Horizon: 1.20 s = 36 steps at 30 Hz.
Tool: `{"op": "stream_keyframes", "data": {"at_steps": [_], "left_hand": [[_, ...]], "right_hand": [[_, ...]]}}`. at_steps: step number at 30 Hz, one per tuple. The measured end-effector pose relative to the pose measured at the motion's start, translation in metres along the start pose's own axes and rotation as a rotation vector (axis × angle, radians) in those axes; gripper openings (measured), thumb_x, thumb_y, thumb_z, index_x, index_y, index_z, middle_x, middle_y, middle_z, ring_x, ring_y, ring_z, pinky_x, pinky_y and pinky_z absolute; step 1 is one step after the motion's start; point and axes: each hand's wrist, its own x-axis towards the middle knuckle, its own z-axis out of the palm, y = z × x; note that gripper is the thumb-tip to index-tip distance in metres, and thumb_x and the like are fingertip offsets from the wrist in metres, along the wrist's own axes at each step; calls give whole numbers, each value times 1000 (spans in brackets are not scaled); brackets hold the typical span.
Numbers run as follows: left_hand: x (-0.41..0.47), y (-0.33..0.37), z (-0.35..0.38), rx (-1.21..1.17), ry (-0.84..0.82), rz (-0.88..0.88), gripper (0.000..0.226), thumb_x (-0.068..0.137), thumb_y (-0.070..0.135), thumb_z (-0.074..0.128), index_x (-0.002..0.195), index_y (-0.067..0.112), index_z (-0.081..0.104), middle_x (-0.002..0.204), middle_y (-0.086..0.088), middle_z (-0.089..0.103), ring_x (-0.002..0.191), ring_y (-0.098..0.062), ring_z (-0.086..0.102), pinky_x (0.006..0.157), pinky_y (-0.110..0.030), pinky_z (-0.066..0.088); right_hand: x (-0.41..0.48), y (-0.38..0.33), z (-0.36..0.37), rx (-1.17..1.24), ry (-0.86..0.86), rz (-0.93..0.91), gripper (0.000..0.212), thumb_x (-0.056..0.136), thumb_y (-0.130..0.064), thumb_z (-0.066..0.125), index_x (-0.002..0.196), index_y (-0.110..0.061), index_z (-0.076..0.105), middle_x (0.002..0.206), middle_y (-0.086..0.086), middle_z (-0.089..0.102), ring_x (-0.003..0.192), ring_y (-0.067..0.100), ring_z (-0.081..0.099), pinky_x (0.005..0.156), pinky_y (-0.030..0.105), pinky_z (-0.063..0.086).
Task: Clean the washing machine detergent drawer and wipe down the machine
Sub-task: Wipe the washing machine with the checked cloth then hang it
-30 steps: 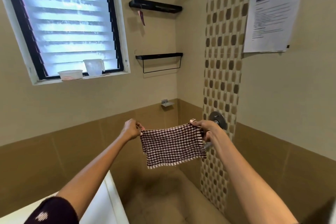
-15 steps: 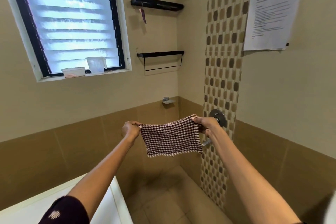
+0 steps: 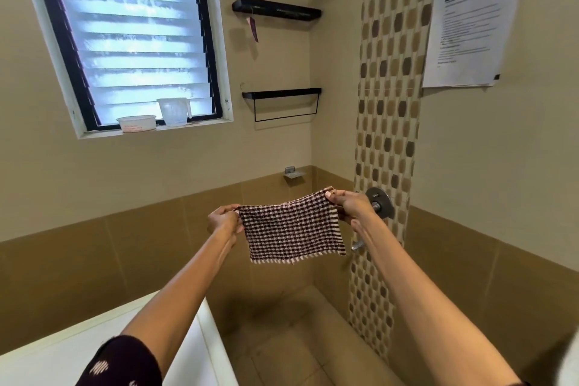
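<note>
A dark-red and white checked cloth [image 3: 293, 230] hangs spread out in the air in front of me. My left hand [image 3: 223, 220] pinches its upper left corner and my right hand [image 3: 351, 205] pinches its upper right corner, both arms stretched forward. The cloth's lower edge hangs free. At the lower left, part of the white top of the washing machine [image 3: 72, 341] shows under my left arm. The detergent drawer is not in view.
A metal shower valve [image 3: 380, 202] sits on the mosaic tile strip just behind my right hand. Two black shelves [image 3: 279, 8] hang in the corner. A bowl [image 3: 137, 123] and a jug [image 3: 174, 111] stand on the window sill. A printed sheet [image 3: 473, 28] is on the right wall.
My view has tilted down a little, showing more of the machine top and floor. Both hands have pulled the cloth slightly flatter and wider; the grip on its corners is unchanged.
</note>
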Motion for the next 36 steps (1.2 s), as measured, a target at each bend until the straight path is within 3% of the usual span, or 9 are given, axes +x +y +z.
{"op": "stream_keyframes", "data": {"at_steps": [6,13,16,18,24,27,31,34,36], "left_hand": [[-4,9,-27,56,-96,-221,21,88,-9,51,72,4,55,33,-3,55,24,-7,49,31,-16,44],[-19,12,-33,573,-90,48,27,87,-6,55,65,7,48,59,-4,57,47,-12,47,38,-18,39],[-18,24,-34,713,-231,-16,9,85,-7,58,86,-2,66,87,-6,64,58,-10,50,52,-20,42],[-19,29,-35,823,-289,56,17,90,-3,52,91,2,69,95,1,65,55,-5,44,48,-16,36],[-38,27,-13,881,-188,389,34,92,2,47,59,9,52,71,-5,57,60,-12,48,50,-17,46],[-51,28,-3,654,-54,461,23,92,-2,35,86,-1,58,109,-24,55,105,-33,51,94,-40,45],[-82,29,11,200,215,769,20,98,4,29,103,0,47,72,-2,47,63,-18,47,55,-31,35],[-101,53,14,-140,322,1067,15,97,18,23,95,14,37,69,10,37,59,3,45,54,-11,33],[-106,76,22,-253,250,1124,15,99,6,23,95,13,36,74,12,37,65,12,48,58,-6,39]], "right_hand": [[-6,1,2,22,22,-25,25,83,2,63,108,5,62,101,18,67,79,22,64,82,32,53],[-4,10,2,-106,140,-34,21,83,-4,65,104,-1,65,113,15,66,105,25,62,90,30,49],[-5,15,-4,-83,172,-32,29,84,-5,64,113,0,62,113,14,66,105,24,63,85,28,50],[-7,19,-6,-46,144,-65,26,86,-5,62,111,0,62,111,13,66,99,21,63,78,26,50],[-8,25,2,-101,184,-305,10,97,-13,45,105,-11,50,116,12,58,108,24,55,77,24,44],[-13,25,10,-152,209,-434,24,100,-14,34,121,-5,40,125,16,52,114,26,51,97,38,43],[-32,17,30,-45,396,-722,26,102,-13,30,123,2,33,114,11,47,101,13,46,95,27,38],[-46,2,46,209,432,-918,18,99,-15,31,114,-5,31,104,-2,42,96,-4,45,86,0,35],[-47,-17,57,330,387,-968,18,98,-23,31,111,-10,29,99,-5,42,86,-15,47,77,-1,38]]}}
